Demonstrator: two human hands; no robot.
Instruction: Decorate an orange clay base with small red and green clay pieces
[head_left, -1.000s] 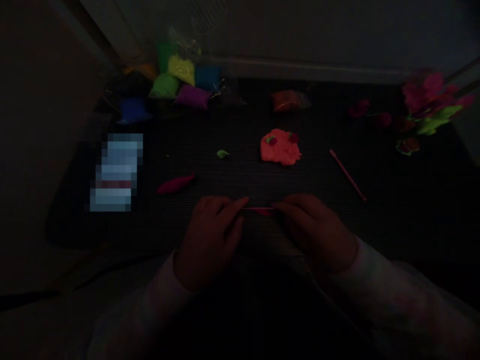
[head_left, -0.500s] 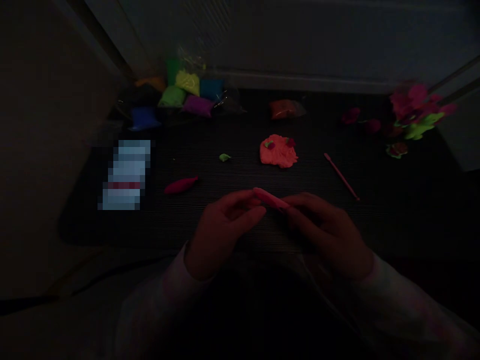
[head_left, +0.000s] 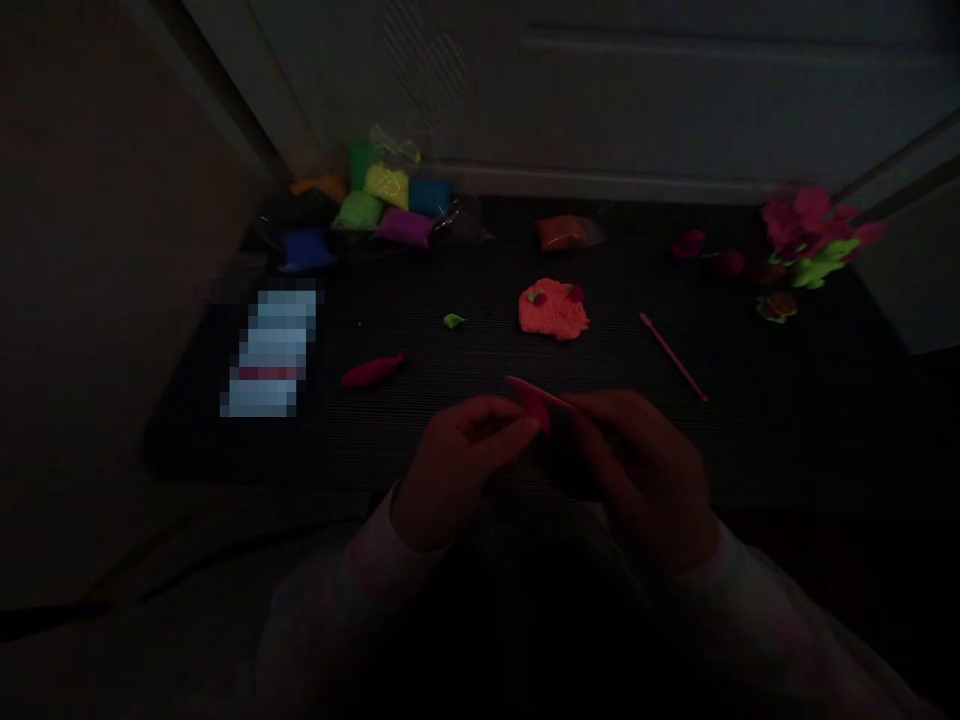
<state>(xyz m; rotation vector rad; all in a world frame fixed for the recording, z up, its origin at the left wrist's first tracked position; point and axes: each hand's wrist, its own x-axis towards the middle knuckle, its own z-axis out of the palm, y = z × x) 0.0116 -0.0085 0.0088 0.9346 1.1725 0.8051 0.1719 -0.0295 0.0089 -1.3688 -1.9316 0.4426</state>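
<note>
The soft pink piece (head_left: 534, 404) is up off the dark table (head_left: 480, 355), at the near side and around the middle, between the two hands. It now hangs down from the flat pink tool (head_left: 559, 401), whereas a moment ago it lay along it; this suggests that only part of it clings there. It looks thin, smooth and narrow towards its lower end, though the dim light hides its finer edges.

The left hand (head_left: 454, 465) has thumb and forefinger together on the left edge of the piece. The right hand (head_left: 660, 470) has its fingers clamped on the right end of the tool (its lower fingers are too dark to tell).

Farther out lie a red-pink pod shape (head_left: 373, 372) to the left, a small green leaf (head_left: 453, 321) and, beyond the hands, a flat coral lump (head_left: 553, 318) bearing two small red and green bits. A slim pink stick (head_left: 673, 357) slants to the right. Colourful bags (head_left: 405, 228) sit at the far left, and pink flowers (head_left: 810, 222) at the far right
</note>
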